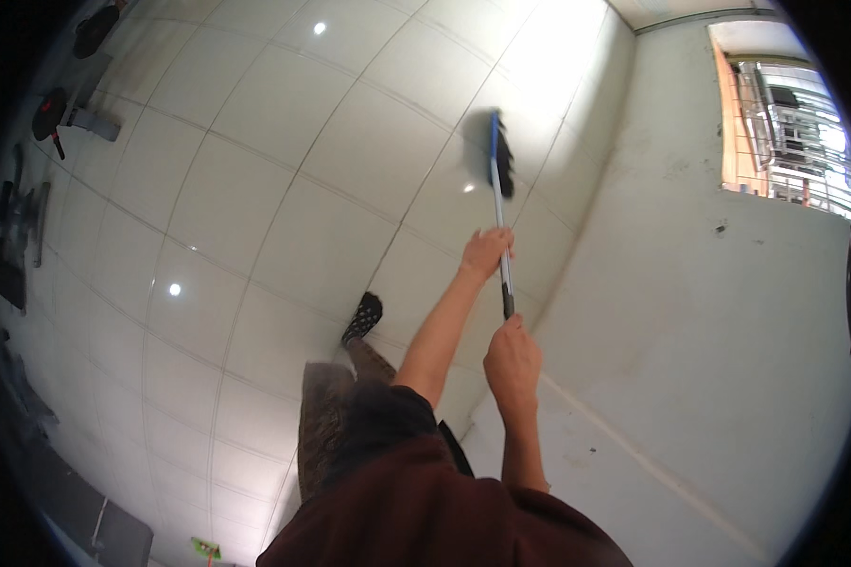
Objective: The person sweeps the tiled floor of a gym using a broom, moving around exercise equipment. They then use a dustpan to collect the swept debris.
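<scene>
A long-handled broom (498, 186) reaches out ahead of me, with a blue head and dark bristles (505, 163) low over the pale tiled floor (326, 234). Partway along the grey pole, my left hand (488, 251) wraps around it. Closer to my body, my right hand (513, 356) grips the dark end of the handle (508, 303). The far tip of the broom is blurred, and whether the bristles press on the tiles is hard to tell.
On my right rises a pale wall (652, 340) with a barred window (787, 131). Dark office chair parts (49, 117) stand along the far left. A dark grey panel (89, 500) and a green broom head (206, 547) are at lower left. My shoe (364, 317) is on the tiles.
</scene>
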### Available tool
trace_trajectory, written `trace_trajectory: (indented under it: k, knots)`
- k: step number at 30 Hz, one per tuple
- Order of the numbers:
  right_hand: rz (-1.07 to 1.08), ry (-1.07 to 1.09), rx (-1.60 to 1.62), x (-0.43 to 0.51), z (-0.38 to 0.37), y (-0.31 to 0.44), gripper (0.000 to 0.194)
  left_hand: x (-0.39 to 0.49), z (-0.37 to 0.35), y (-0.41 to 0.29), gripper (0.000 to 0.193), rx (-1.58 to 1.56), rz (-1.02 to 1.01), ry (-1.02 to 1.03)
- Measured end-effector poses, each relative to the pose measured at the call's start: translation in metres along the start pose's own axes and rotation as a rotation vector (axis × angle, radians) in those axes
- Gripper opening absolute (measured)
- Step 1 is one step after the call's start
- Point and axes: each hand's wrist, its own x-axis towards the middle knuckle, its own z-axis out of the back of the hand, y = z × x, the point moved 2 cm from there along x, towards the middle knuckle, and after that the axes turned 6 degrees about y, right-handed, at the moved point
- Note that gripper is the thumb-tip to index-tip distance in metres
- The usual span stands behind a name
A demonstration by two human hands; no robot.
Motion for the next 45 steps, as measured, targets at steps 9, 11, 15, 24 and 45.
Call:
trace_trajectory:
  k: [9,11,15,24,45]
  knots:
    - [0.609,0.36,-0.155,-0.064,0.123,0.103,0.019,-0.183,0.18,0.042,0.018,-0.153,0.098,-0.706]
    - [0.809,0.396,-0.116,-0.074,0.113,0.137,0.017,-0.251,0.204,0.067,0.013,0.052,0.168,-0.841]
    - [1.063,0.438,-0.029,-0.062,0.037,0.227,0.021,-0.359,0.248,0.138,0.016,0.178,0.499,-0.773]
    - [0.613,0.451,0.231,0.035,0.158,0.18,0.025,-0.221,0.309,0.137,0.029,0.075,0.117,-0.606]
    - [1.065,0.184,-0.409,-0.107,0.145,0.47,0.022,-0.428,0.431,0.211,0.012,-0.036,0.459,-0.959]
